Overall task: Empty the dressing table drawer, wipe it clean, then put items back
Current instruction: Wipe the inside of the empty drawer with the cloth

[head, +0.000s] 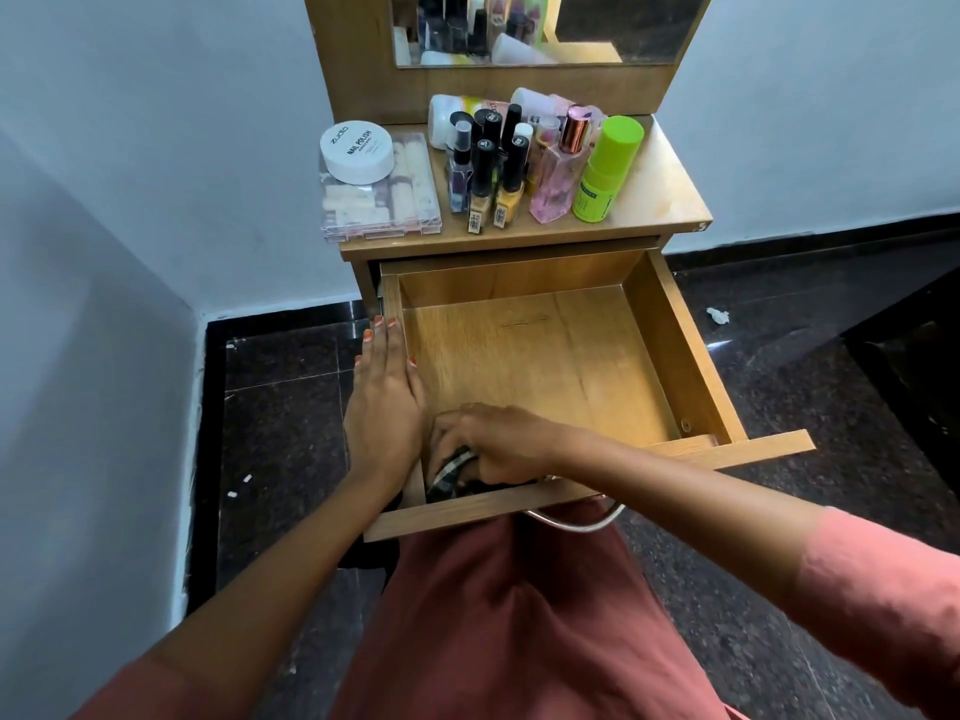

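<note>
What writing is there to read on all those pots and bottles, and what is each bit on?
"zudio": on the lid of the white tub.
"NAIL POLISH": same lid; the smaller line beneath is blurred.
Green bottle: label print too small to read.
Foundation bottles: barcode stickers, unreadable.
White tube lying at the back: lettering blurred.

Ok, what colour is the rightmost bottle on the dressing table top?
The bottle is lime green, seen best in the head view.

Tan drawer (670, 324), black-and-white cloth (451, 472)
</note>
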A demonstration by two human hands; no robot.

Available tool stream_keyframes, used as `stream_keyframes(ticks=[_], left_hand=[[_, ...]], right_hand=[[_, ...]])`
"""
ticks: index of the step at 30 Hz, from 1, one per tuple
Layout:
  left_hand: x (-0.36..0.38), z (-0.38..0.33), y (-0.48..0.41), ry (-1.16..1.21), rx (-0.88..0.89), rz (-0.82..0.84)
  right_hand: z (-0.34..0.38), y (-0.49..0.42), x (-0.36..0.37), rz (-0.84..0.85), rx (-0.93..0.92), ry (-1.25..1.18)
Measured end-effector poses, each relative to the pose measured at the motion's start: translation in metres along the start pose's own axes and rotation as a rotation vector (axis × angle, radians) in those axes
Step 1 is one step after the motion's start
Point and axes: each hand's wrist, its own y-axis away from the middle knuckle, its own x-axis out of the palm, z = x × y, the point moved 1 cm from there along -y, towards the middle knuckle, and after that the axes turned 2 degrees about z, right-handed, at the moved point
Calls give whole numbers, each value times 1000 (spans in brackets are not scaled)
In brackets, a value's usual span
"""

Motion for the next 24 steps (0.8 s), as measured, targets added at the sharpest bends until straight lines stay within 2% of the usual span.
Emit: stream_keyframes(ticks=[8,12,19,24], left_hand=[[1,0,0,-10,-3,7],[0,-1,1,-8,-15,20],[-4,-3,0,-16,-15,31],[-11,-3,1,-71,8,121]], right_hand=[[-26,35,-23,165,41,49],[-19,27,-19,134,48,10],[1,2,5,-21,-41,-31],[-5,11,-3,33,-30,0]])
